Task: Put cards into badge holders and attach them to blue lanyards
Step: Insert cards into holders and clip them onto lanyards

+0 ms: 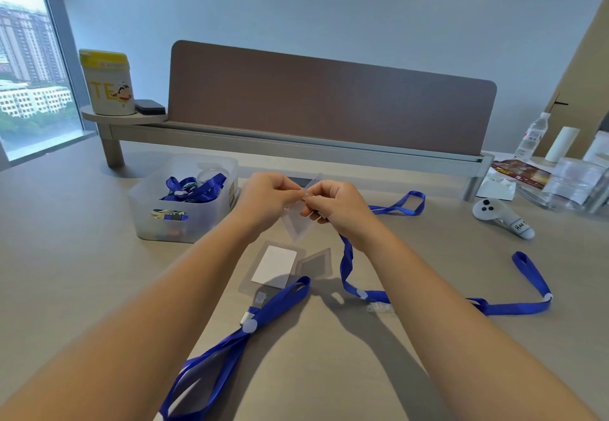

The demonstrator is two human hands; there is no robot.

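Both hands are raised above the table's middle. My left hand pinches the top of a clear badge holder, which hangs tilted below the fingers. My right hand pinches the clear clip at the same spot and holds a blue lanyard that trails down to the table. Below lies a white card inside another clear holder, beside an empty clear holder. A second blue lanyard runs toward the near edge. A third blue lanyard lies at the right.
A translucent bin with more blue lanyards stands at the left. A brown divider panel on a rail crosses the back. A white controller, a water bottle and clear plastic boxes sit at the right. A yellow-lidded tub stands on the shelf.
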